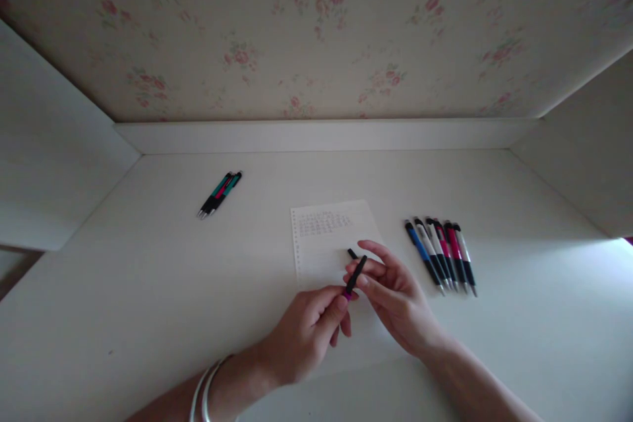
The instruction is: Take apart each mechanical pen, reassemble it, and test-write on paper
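Note:
My left hand [309, 330] pinches the lower, pink end of a black and pink pen [355, 277] between thumb and fingers. My right hand [390, 293] meets it from the right, fingers curled round the pen's upper black part. A small black piece [351, 253] pokes out just above my right fingers; I cannot tell whether it belongs to the pen. Both hands hover over the near edge of a white notepad sheet [321, 244] with faint writing near its top.
Several pens [440, 254] lie side by side to the right of the sheet. A few more pens [220, 193], teal and pink, lie at the far left of the white desk [148, 290]. Side panels and a floral wall enclose the desk.

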Available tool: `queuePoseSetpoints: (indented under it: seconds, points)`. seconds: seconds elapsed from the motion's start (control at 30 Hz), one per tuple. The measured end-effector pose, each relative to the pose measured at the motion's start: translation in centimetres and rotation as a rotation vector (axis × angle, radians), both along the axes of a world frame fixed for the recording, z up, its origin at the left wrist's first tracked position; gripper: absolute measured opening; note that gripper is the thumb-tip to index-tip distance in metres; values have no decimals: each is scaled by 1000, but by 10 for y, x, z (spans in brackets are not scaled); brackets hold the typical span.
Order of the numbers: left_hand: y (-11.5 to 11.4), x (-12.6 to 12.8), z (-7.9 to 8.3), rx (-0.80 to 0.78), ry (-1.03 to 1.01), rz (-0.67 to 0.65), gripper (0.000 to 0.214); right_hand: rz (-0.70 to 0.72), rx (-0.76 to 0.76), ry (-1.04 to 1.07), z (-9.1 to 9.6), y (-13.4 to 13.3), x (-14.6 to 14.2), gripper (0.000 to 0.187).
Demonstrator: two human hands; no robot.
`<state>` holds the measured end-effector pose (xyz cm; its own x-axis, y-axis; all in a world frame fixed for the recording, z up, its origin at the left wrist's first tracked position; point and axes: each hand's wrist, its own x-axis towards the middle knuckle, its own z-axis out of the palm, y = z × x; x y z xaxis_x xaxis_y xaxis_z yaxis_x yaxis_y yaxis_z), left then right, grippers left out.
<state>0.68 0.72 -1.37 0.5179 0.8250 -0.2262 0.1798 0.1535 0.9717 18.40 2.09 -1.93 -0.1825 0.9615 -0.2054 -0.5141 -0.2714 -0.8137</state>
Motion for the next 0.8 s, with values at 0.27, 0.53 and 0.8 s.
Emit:
queuePoseSetpoints:
  seconds: [0.27,0.53,0.8]
  points:
    - [-2,-1,-5,-24,-69,27,47,-99,37,-9,0,2,3,39]
    - [0,-2,-2,5,-24,-12,43,-212,71,-65,-1,6,10,38]
    - [-2,-3,-4,0,-25,3,43,-456,101,-148,-5,13,16,28]
